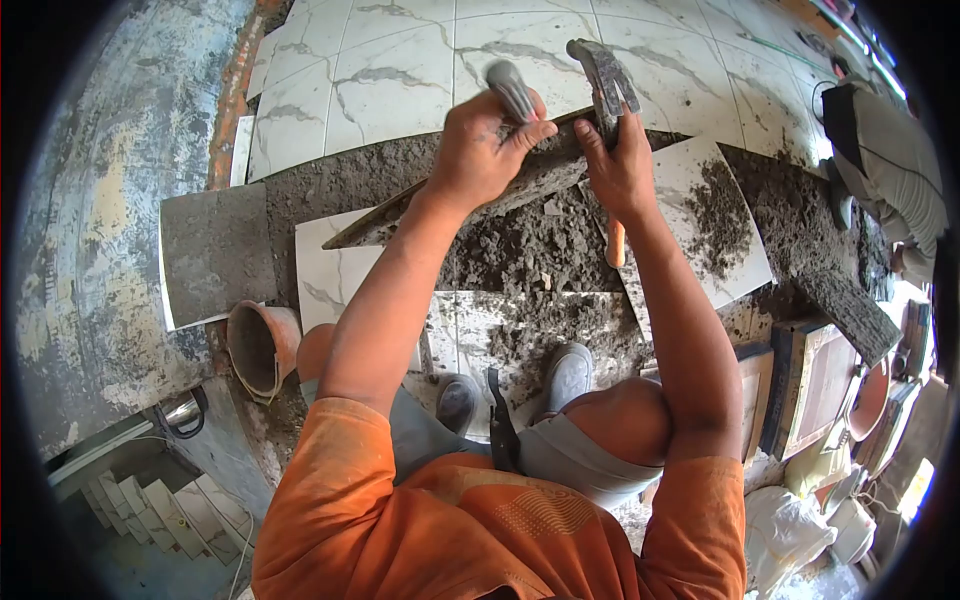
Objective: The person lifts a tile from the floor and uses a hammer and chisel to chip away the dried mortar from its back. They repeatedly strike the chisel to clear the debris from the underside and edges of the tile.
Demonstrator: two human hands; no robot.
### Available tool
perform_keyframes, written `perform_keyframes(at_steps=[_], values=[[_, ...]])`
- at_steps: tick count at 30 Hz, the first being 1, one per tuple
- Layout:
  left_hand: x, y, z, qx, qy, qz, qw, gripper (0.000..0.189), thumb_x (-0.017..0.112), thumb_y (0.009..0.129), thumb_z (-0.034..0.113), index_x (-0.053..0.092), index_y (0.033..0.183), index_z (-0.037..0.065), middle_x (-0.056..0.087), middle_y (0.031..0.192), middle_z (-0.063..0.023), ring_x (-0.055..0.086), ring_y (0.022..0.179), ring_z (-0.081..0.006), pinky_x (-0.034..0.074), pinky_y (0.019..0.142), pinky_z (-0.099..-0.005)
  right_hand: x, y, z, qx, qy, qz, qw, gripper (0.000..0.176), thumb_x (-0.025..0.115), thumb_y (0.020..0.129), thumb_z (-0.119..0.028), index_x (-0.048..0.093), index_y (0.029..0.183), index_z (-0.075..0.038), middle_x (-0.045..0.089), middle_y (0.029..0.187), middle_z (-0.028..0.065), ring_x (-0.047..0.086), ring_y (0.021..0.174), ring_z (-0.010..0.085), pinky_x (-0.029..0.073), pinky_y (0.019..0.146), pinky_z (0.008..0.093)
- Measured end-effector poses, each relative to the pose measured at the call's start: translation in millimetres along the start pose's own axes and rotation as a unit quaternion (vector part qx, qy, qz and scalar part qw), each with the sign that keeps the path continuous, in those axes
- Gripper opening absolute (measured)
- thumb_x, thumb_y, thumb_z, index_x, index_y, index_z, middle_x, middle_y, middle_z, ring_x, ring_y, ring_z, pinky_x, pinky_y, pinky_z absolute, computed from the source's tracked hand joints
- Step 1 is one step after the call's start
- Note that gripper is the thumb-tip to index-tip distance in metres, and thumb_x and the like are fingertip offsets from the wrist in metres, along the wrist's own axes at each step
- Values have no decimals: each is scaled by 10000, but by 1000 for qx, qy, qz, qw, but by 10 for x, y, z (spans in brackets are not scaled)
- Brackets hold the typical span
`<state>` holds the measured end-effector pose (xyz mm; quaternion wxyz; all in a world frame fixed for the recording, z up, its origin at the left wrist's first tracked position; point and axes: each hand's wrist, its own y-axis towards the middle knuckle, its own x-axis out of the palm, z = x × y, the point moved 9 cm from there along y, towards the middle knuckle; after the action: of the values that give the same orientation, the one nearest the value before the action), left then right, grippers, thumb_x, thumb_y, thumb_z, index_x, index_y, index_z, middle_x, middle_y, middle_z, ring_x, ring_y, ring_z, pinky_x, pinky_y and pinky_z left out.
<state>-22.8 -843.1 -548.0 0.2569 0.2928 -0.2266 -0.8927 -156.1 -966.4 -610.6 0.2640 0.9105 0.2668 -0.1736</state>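
My left hand [485, 145] is closed round a grey tool handle [511, 90] whose rounded end points up. To its right, my right hand [622, 165] grips a claw hammer [603, 80], head upward, with its orange-brown handle end showing below the hand. Between and beneath both hands runs a long, mortar-caked board [530, 180], tilted across the mortar bed. Loose grey mortar [540, 245] lies heaped just below it. What my left hand's tool looks like at its lower end is hidden.
Laid marble-pattern tiles [400, 70] stretch across the top. A loose tile [700, 220] lies at right, another tile [215, 250] at left. A bucket [264, 348] stands lower left. A person [890, 150] bends at the right edge, near tile boxes [815, 385].
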Motion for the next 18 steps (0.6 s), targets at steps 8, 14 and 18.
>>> perform_keyframes(at_steps=[8,14,18], values=[[55,-56,22,18,29,-3,999,207,772,939,216,682,971,33,724,863,-57,695,766,-176,552,686,-315,-517,2,-390,88,46,-47,994,406,667,1011,-378,603,1128,6,589,822,71,536,680,184,463,627,355],[104,-57,-106,-12,60,-42,997,190,746,963,244,666,989,74,697,822,-38,699,770,-173,574,718,-324,-1086,-203,-1642,-47,74,-98,991,397,517,1086,-340,510,1220,34,692,1172,199,470,540,14,360,460,181],[115,-118,-205,-97,-134,-16,986,220,798,912,233,679,1011,76,711,899,-34,710,849,-209,575,761,-342,-795,-389,-1798,-104,-204,-211,950,192,651,974,-139,618,1074,22,687,980,211,650,645,249,514,583,376]])
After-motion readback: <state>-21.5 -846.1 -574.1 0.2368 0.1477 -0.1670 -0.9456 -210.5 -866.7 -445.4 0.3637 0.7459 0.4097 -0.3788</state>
